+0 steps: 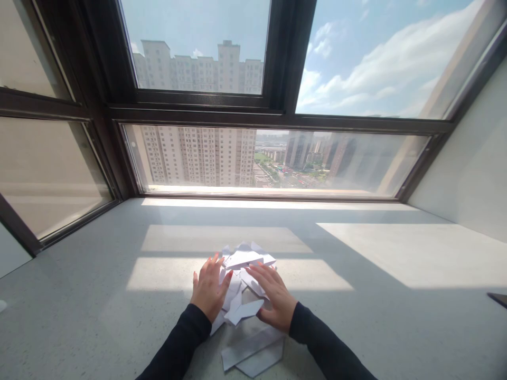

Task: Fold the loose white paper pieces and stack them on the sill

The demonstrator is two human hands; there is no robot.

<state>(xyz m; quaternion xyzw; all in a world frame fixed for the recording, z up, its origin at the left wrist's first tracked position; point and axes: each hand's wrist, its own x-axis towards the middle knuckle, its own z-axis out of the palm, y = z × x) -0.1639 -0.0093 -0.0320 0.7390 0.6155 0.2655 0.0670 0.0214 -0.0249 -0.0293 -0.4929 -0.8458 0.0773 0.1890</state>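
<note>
A: Where's the paper lying?

B: Paper (245, 257) is sitting in a loose heap on the sill (356, 327), white folded pieces overlapping between and under the hands. Two flat strips (253, 347) are lying nearer the person, one partly over the other.

A: And the grip?

B: Spread on both sides. Left hand (209, 287) is arching over the heap's left side, thumb standing off from the fingers. Right hand (277, 298) is covering the right side, thumb reaching toward a piece's end.

A: Edges, room for moving?

B: Sill is running wide to either side and on to the window's foot. A dark thing (498, 300) is poking in at far right, a white thing (2, 305) at far left; both are showing too little to name.

A: Surface and room?

B: Speckled, pale; sunlight is falling in bands. A dark frame (285, 120) is standing behind, towers (198, 153) showing beyond the glass. A white wall (467, 148) is bounding the right.
</note>
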